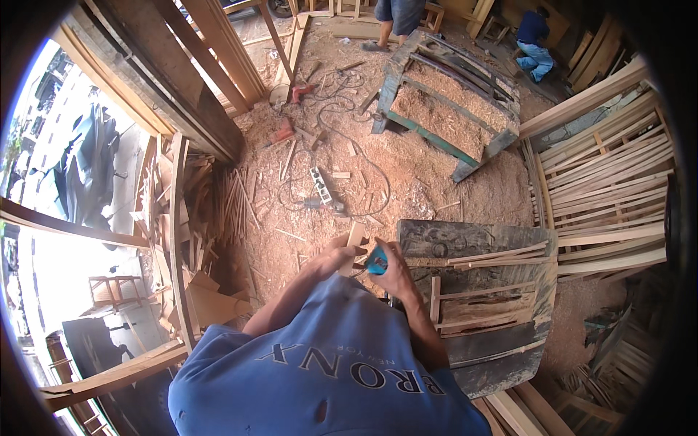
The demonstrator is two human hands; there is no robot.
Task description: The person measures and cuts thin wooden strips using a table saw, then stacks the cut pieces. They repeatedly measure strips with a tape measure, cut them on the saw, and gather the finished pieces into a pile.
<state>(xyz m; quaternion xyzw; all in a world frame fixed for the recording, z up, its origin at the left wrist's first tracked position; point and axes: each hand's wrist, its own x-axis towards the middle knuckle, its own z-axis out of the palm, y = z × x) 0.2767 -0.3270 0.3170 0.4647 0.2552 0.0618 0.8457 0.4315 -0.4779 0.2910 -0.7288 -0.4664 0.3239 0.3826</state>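
Observation:
Close in front of my body, my left hand (336, 257) is closed around a short, pale wooden piece (355, 234), which points away from me. Just to its right, my right hand (396, 275) grips a small teal tape measure (376, 262), held near the wood. Whether a blade is drawn out from it is too small to tell. To the right of my right hand stands a dark, worn workbench (494, 352) with thin wooden strips (502, 254) and a small wooden frame (435, 298) on top.
Sawdust and offcuts cover the floor, with corded power tools (320, 203) and a tangled cable (387, 190) ahead. A shavings-covered machine stand (425, 135) is at the far right. Stacked strips (603, 174) line the right side; boards (218, 54) lean left. Two people are at the back.

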